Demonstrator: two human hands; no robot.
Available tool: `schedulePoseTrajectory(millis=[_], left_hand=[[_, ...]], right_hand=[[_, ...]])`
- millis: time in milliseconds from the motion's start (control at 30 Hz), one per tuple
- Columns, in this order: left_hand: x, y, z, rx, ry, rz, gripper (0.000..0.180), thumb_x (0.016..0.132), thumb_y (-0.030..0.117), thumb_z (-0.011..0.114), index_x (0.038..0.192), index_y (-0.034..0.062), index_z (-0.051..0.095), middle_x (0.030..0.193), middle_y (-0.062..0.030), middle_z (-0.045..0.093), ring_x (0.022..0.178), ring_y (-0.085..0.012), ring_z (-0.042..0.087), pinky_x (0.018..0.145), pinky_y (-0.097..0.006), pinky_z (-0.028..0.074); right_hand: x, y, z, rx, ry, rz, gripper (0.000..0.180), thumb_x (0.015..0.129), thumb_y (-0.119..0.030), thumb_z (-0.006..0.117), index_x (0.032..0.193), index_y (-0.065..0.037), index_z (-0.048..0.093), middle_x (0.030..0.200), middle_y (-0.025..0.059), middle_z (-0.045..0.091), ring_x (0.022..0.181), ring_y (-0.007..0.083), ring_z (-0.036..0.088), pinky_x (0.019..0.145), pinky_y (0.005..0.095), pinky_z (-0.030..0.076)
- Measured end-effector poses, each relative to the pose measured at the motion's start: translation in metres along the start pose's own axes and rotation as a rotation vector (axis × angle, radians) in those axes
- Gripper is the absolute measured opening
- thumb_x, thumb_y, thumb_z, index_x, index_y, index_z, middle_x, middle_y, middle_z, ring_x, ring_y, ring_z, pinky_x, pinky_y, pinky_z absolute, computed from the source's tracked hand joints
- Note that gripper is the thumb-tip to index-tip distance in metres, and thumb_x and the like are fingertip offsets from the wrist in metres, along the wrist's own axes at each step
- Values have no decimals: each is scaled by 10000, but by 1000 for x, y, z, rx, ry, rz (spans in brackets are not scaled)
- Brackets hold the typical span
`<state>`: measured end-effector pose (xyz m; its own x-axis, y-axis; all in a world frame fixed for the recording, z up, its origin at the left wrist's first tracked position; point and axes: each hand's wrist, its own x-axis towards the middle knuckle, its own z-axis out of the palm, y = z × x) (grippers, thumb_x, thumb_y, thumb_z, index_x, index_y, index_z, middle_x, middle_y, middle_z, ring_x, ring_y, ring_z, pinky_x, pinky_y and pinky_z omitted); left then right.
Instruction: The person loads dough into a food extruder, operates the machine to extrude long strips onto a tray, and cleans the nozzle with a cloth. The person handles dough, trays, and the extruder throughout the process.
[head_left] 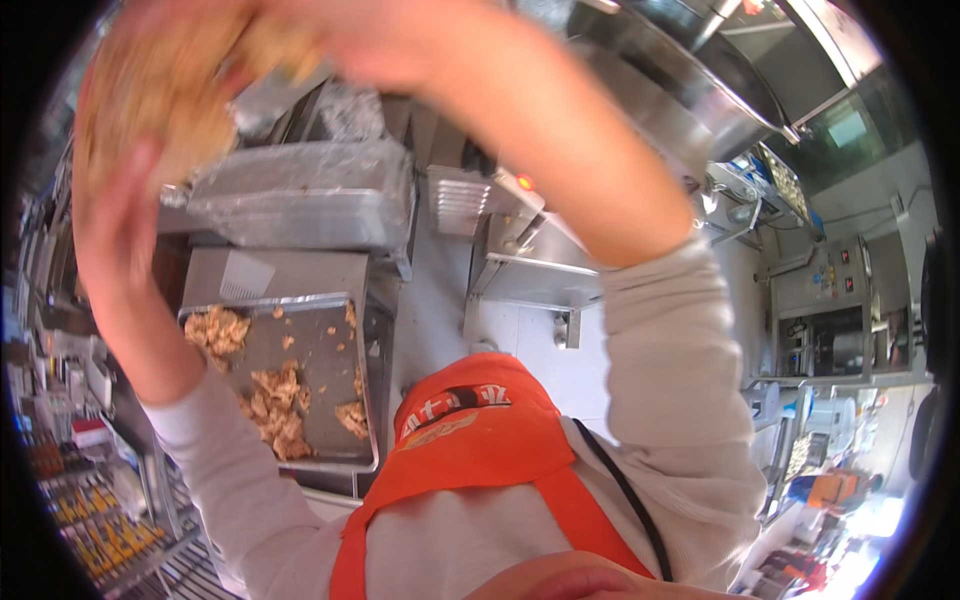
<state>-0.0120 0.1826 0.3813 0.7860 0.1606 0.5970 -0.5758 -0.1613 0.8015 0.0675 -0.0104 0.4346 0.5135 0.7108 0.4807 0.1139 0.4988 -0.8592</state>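
A large mass of crumbly light-brown food pieces (160, 90), smeared by motion, is raised at the upper left between my two hands. My left hand (122, 215) presses against its near side, fingers bent onto it. From the far right side my right hand (335, 35) reaches across and grips it; its fingers are blurred and partly cut off by the picture's edge. Below lies a metal tray (330, 385) with several clumps of the same brown food (278, 405) and loose crumbs. I cannot tell exactly what food it is.
Beyond the tray stands a metal container (310, 205) covered in clear plastic. A big steel bowl (700, 85) is at the upper right. A low steel stand (540, 265) sits right of the container. Racks with yellow goods (105, 530) are at lower left; a person in orange (835, 490) is far right.
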Motion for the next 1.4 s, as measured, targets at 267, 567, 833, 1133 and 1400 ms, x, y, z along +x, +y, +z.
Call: schedulePoseTrajectory(millis=[267,567,833,1133,1400], left_hand=[[186,13,335,-277,-741,196,732,762,50,776,1360,-6,359,1272,-142,532,1200,-212,528,983,-336,473],[195,-54,330,250,-810,312,675,792,243,741,1336,-23,444,1305,-230,540,1186,-297,539,995,-363,422],[-81,-70,46,149,-171,32,492,884,94,677,1343,26,513,1316,-107,567,1172,-218,571,987,-358,466],[-427,-173,-259,847,873,-927,614,807,418,731,1294,79,573,1237,-141,631,1159,-268,590,966,-361,456],[-485,-244,-407,1064,753,-1209,953,673,651,702,1461,224,376,1421,-153,443,1291,-348,450,1042,-452,406]], right_hand=[[-134,-176,-255,-339,421,-394,413,908,-206,634,1237,21,525,1196,115,604,1046,222,603,966,368,484],[-246,-193,-360,-1287,732,275,582,882,-352,617,1355,-27,516,1364,177,522,1240,242,510,1049,333,370],[-379,-113,-264,-707,-169,62,535,985,-275,467,1419,4,325,1345,258,421,1152,405,494,925,472,451],[-157,206,-49,297,-1367,592,1095,668,-619,721,1484,-41,274,1454,244,355,1292,453,405,1057,564,321],[78,534,181,-195,-723,677,641,920,-474,588,1426,-112,432,1393,123,479,1215,209,519,969,364,452]])
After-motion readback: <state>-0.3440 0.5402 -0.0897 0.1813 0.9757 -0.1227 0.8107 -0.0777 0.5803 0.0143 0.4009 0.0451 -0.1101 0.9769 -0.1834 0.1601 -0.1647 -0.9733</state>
